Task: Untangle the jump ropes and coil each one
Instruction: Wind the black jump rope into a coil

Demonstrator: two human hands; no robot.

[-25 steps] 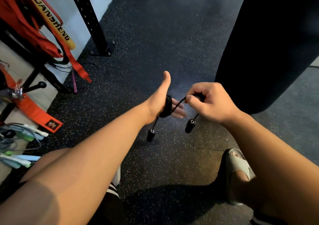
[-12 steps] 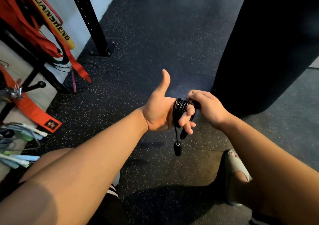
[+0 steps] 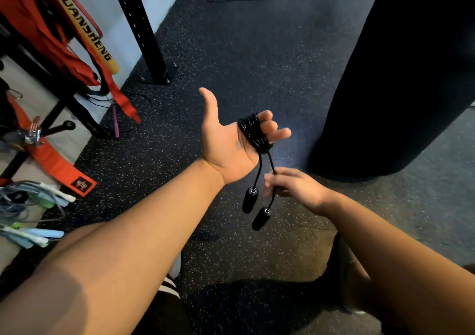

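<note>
A black jump rope is wound in a tight coil around the fingers of my left hand, which is held palm up with the thumb stuck out. Two short ends hang down from the coil. Each ends in a black handle, one slightly higher than the other. My right hand, blurred, pinches the right-hand strand just below the coil. More jump ropes with pale blue and green handles lie in a heap at the far left.
A large black punching bag stands close on the right. A black rack post is bolted to the speckled rubber floor, with orange straps beside it. A purple-handled rope lies by the wall. My sandalled foot is below.
My right hand has dropped from the coil to the hanging strand. My left palm has turned further up, and both handles now dangle side by side below it.
</note>
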